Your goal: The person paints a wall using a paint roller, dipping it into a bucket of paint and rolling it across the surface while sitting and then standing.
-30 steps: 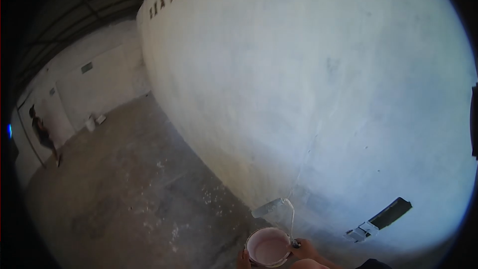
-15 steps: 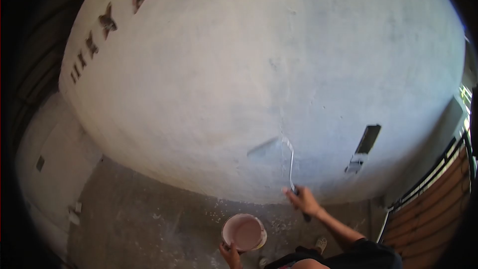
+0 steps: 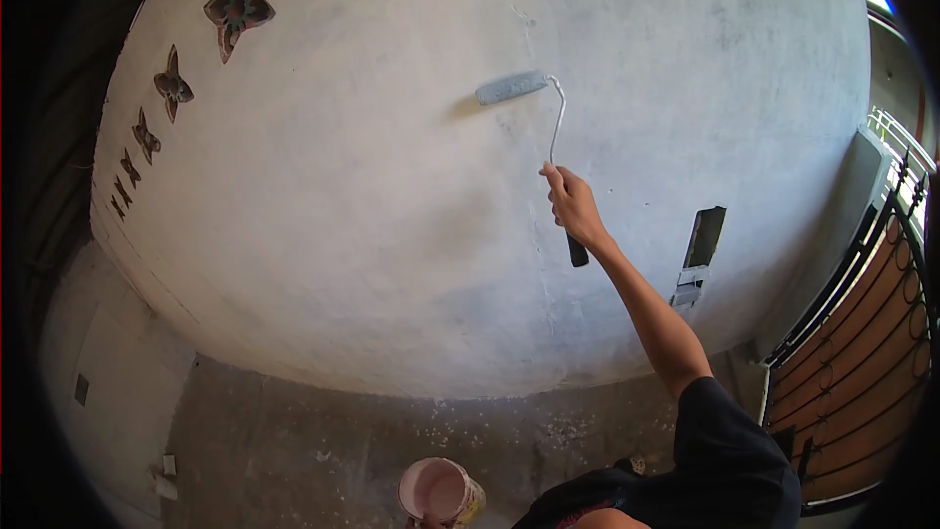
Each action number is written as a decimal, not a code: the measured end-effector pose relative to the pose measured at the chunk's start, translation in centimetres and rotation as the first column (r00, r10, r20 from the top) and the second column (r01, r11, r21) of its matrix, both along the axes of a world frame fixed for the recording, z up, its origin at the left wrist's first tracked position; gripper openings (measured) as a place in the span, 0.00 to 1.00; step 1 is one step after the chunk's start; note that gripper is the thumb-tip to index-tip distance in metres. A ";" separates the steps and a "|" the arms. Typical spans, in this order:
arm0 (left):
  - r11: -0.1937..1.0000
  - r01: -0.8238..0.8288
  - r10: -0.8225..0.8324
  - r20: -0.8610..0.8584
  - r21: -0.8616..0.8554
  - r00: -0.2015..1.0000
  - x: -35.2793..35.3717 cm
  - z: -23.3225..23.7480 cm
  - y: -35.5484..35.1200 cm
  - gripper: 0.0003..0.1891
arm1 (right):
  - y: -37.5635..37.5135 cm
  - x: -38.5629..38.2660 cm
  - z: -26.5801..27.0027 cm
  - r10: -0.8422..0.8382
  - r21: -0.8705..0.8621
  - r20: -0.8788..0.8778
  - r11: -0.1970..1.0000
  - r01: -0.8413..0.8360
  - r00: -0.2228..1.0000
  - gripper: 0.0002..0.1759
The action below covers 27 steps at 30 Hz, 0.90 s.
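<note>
My right hand is closed around the black handle of a paint roller, arm raised. The grey-white roller sleeve is up at the wall, its bent wire frame on the right side. The wall carries a patchy white coat, with greyer areas on the right. Low at the bottom edge, the fingers of my left hand grip the near rim of a paint bucket. The bucket's inside is pinkish white; most of that hand is cut off by the frame.
Star-shaped openings run along the wall's upper left. A dark rectangular recess with a socket box below it sits to the right. A metal gate stands at the far right. White specks dot the concrete floor.
My right hand has carried the roller upward along the wall, from low down to well above the recess. In view, the bucket and left hand have shifted down and left.
</note>
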<state>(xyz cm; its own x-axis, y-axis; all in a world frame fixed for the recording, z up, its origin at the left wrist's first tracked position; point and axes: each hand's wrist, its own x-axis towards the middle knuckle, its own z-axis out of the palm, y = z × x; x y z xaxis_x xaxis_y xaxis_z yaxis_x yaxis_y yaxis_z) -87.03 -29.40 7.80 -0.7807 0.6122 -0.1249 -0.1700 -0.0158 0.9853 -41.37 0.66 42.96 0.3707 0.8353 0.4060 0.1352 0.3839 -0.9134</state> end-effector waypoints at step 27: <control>0.901 0.347 -0.364 -0.017 -0.262 0.931 -2.7 5.1 -2.7 0.28 | 3.1 -2.6 -9.2 -0.178 0.006 -0.061 0.984 0.178 0.982 0.18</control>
<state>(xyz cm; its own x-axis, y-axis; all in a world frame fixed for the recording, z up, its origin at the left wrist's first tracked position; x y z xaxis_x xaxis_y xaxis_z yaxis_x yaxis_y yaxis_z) -89.75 -32.12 12.87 -0.5285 0.8057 -0.2676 -0.0547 0.2822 0.9578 -43.98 3.77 33.80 0.5372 0.7490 0.3878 0.1472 0.3695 -0.9175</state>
